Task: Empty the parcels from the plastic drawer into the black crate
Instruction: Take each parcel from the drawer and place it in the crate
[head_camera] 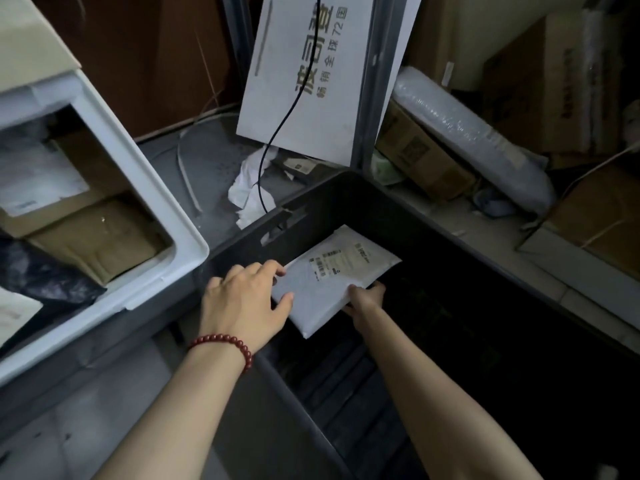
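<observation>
I am looking down into the black crate (346, 202), which is filling the right half of my view, its ribbed floor lying dark and mostly bare. To its left the white plastic drawer (145, 188) is standing open, just beside the crate's left wall. It is carrying a brown cardboard box (97, 237), a flat parcel with a white label (38, 174) behind it and a black bag (38, 275) at the near end.

Beyond the crate a white printed board (311, 81) is leaning against a grey upright. To the right of it a bubble-wrapped roll (467, 133) is lying across some cartons.

The white parcel (332, 278), label up, is sitting inside the crate's opening near the far left corner, tilted slightly. I cannot tell whether it is touching the crate floor.

Both hands are holding it. The left hand (242, 299) is gripping the parcel's left edge, with its fingers curled over the far corner and the thumb pressing on top. The right hand (367, 296) is reaching in at the near right edge, thumb on top, and its fingers are going underneath, out of my sight.

A red bead bracelet (225, 342) is circling the left wrist. A thin black cable (273, 140) is hanging down in front of the board, passing crumpled white paper (249, 188).
</observation>
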The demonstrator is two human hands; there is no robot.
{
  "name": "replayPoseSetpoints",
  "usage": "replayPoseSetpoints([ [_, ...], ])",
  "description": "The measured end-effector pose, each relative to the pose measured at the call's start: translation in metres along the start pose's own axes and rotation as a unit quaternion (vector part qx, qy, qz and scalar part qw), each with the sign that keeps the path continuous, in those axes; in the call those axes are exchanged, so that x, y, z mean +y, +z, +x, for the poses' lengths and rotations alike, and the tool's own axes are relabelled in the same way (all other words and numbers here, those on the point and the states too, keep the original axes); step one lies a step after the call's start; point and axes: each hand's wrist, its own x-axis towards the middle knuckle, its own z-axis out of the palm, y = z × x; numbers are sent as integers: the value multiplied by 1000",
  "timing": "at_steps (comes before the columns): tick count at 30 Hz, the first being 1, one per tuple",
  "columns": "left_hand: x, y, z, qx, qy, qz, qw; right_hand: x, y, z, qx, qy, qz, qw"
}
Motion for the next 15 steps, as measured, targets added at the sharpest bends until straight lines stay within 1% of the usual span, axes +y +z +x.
replayPoseSetpoints([
  [3,-1,1,2,10,4,12,1000,3,1,5,12,11,5,1000],
  [7,-1,1,5,7,5,9,1000,8,-3,7,0,15,-4,1000],
  [8,-1,1,6,6,4,7,1000,7,-4,6,-2,15,-24,1000],
  [9,0,1,6,6,2,7,1000,7,-3,4,6,13,-69,997],
  [10,1,0,7,8,1,7,1000,6,-4,1,28,10,-147,989],
  [11,1,0,7,9,-1,6,1000,7,-5,-3,60,0,-247,967],
  [12,1,-1,7,7,-2,5,1000,9,-7,-8,92,-28,-350,932],
  [13,1,-1,5,4,0,5,1000,11,-10,-14,111,-74,-437,889],
  [15,0,-2,1,-3,11,19,1000,14,-18,-25,106,-180,-551,808],
])
